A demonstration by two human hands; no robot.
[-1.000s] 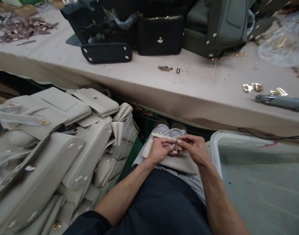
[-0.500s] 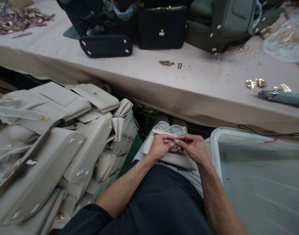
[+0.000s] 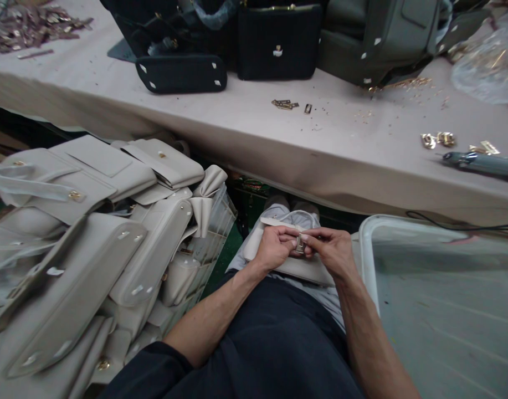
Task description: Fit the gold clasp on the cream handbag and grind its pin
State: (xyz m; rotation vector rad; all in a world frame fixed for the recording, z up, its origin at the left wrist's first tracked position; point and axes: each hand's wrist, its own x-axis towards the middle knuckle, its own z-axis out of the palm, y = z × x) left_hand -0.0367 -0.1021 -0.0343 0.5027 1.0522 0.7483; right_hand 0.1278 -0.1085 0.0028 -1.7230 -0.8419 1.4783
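Observation:
Between the fingertips of both hands is a small rectangular metal plate (image 3: 299, 244), a piece of bag hardware. My left hand (image 3: 274, 248) pinches it from the left, fingers curled. From the other side my right hand (image 3: 331, 246) grips it with thumb and fingers closed. Beneath both hands a cream handbag (image 3: 306, 270) lies across my lap, its flap edge and a strap showing above the wrists. The hands cover the middle of the bag.
Cream bags (image 3: 87, 266) are heaped in a crate (image 3: 216, 221) at left. A white plastic bin (image 3: 368, 244) stands at right. On the table (image 3: 237, 119) are black bags (image 3: 278, 41), an olive bag (image 3: 386, 39), loose metal plates (image 3: 285, 104) and an electric screwdriver (image 3: 478, 164).
The metal plate has turned slightly between my fingers and shows more of its face. Both hands stay nearly in place; the view has shifted a little.

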